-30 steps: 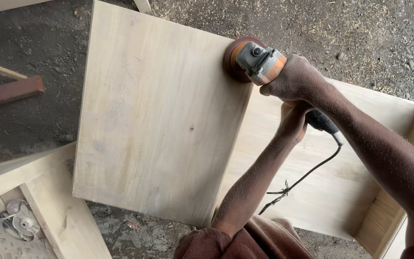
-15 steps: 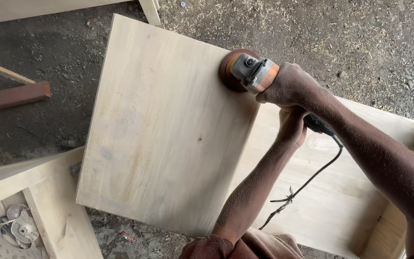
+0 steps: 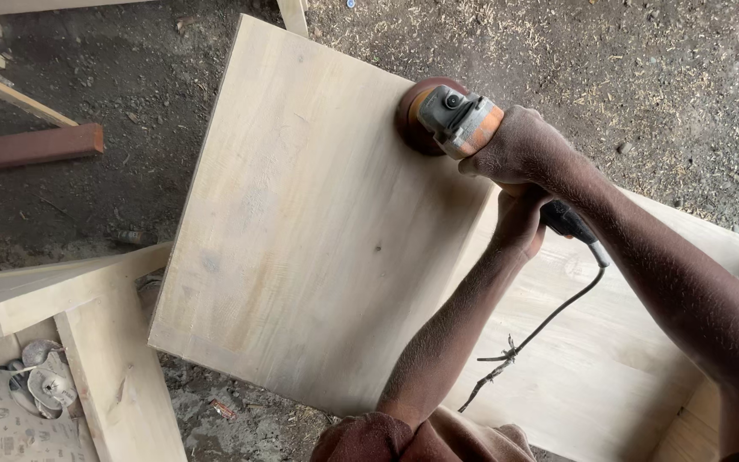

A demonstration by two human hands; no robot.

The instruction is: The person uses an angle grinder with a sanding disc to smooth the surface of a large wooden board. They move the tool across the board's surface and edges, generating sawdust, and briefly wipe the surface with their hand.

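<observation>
The right hand (image 3: 523,150) is closed round the grey-and-orange angle grinder (image 3: 459,120), its brown disc on the pale wooden panel (image 3: 318,222). The left hand (image 3: 519,222) grips the black rear handle, fingers mostly hidden beneath the right wrist.

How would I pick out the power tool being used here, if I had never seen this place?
Find the big pale wooden panel lying over the dirt floor. At its far right edge sits the angle grinder, its reddish-brown disc flat on the wood, the right hand over its body and the left hand on the rear handle. It is the only orange and grey thing, trailing a black cord.
</observation>
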